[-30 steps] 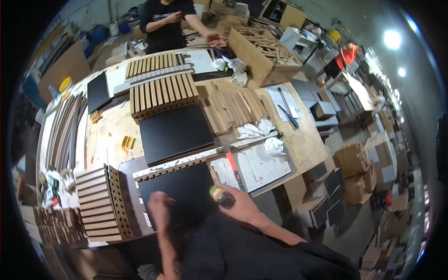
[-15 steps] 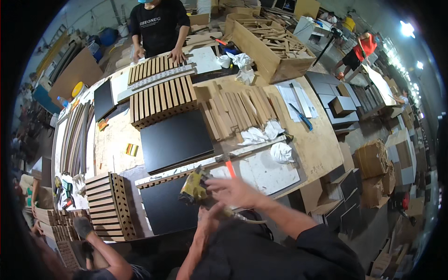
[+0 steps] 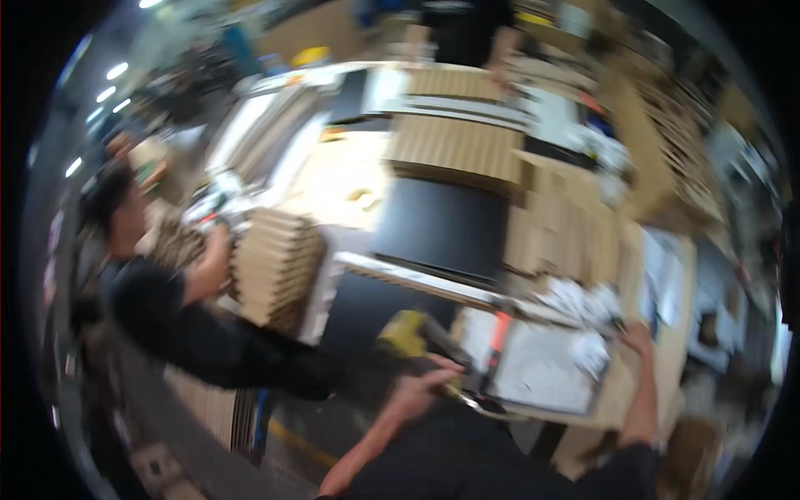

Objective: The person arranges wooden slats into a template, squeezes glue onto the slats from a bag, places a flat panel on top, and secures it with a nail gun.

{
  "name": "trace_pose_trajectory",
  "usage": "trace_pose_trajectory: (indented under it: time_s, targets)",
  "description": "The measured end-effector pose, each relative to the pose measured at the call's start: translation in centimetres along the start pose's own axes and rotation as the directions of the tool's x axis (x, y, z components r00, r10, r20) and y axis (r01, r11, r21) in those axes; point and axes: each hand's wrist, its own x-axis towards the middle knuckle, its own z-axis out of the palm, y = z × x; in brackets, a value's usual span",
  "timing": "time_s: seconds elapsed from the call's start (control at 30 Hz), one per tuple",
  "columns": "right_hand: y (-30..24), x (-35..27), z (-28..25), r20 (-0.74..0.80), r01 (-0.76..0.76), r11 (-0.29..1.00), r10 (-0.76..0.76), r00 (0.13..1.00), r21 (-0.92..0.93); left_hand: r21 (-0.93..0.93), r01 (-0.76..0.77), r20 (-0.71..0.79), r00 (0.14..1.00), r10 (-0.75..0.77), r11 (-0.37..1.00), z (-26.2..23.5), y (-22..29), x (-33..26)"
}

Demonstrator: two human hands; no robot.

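My left hand (image 3: pixel 410 395) is closed around the grip of a yellow nail gun (image 3: pixel 403 333) with an air hose fitting at its lower end. The nail gun hangs over the near dark panel (image 3: pixel 354 312). A hammer with a red handle (image 3: pixel 500 332) lies just right of it, beside a whitish board (image 3: pixel 546 367). My right hand (image 3: pixel 638 338) reaches to the right side of the table, beside crumpled white wrapping (image 3: pixel 590 354). Blur hides its fingers and whether they hold anything. Behind the near panel lies a white-edged strip (image 3: pixel 417 277).
Mid-table are a larger dark panel (image 3: pixel 442 225), a slatted wooden stack (image 3: pixel 454 146) and loose wood strips (image 3: pixel 562 237). A co-worker's dark sleeve (image 3: pixel 217 342) extends close on my left, near another slatted stack (image 3: pixel 271 267). Another person (image 3: pixel 467 33) stands across the table.
The view has swung left. My right hand has left the nail gun and moved right to the white wrapping; my left hand still has the gun. The co-worker at left has come nearer.
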Motion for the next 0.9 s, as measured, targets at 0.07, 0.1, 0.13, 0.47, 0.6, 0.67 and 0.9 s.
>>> trace_pose_trajectory:
  time_s: [0.07,0.1,0.13,0.47,0.6,0.67,0.9]
  targets:
    - [-1.7,-2.3,-5.8,0.093,-0.057,0.9,0.019,0.996,0.433,-0.331,0.212,0.01,0.975,-0.221,0.919,0.8,1.2,0.1]
    - [1.3,-3.1,-5.4,-0.097,-0.011,0.761,0.098,0.99,0.649,-0.387,0.156,0.056,0.988,-0.146,0.909,1.5,1.6,0.5]
    - [0.7,-3.1,-7.1,-0.052,-0.021,0.633,0.096,0.994,0.774,-0.397,0.169,0.069,0.986,-0.155,0.902,1.3,2.0,0.1]
    - [-17.1,-5.4,-23.6,-0.76,0.397,0.881,-0.068,0.646,0.259,-0.577,0.12,-0.016,0.987,-0.158,0.808,-0.1,2.0,-1.1]
    - [-20.0,-10.2,-26.5,-0.761,0.275,0.894,0.104,0.64,0.354,-0.551,0.112,-0.054,0.984,-0.169,0.827,-1.2,1.5,-1.5]
    - [-22.8,-13.2,-27.8,-0.78,0.355,0.867,0.059,0.624,0.349,-0.565,0.084,-0.065,0.987,-0.146,0.821,-1.7,0.9,-1.5]
    - [-26.2,-16.9,-29.2,-0.88,0.65,0.68,-0.015,0.475,0.339,-0.503,0.149,-0.052,0.978,-0.202,0.851,-1.9,2.1,-1.9]
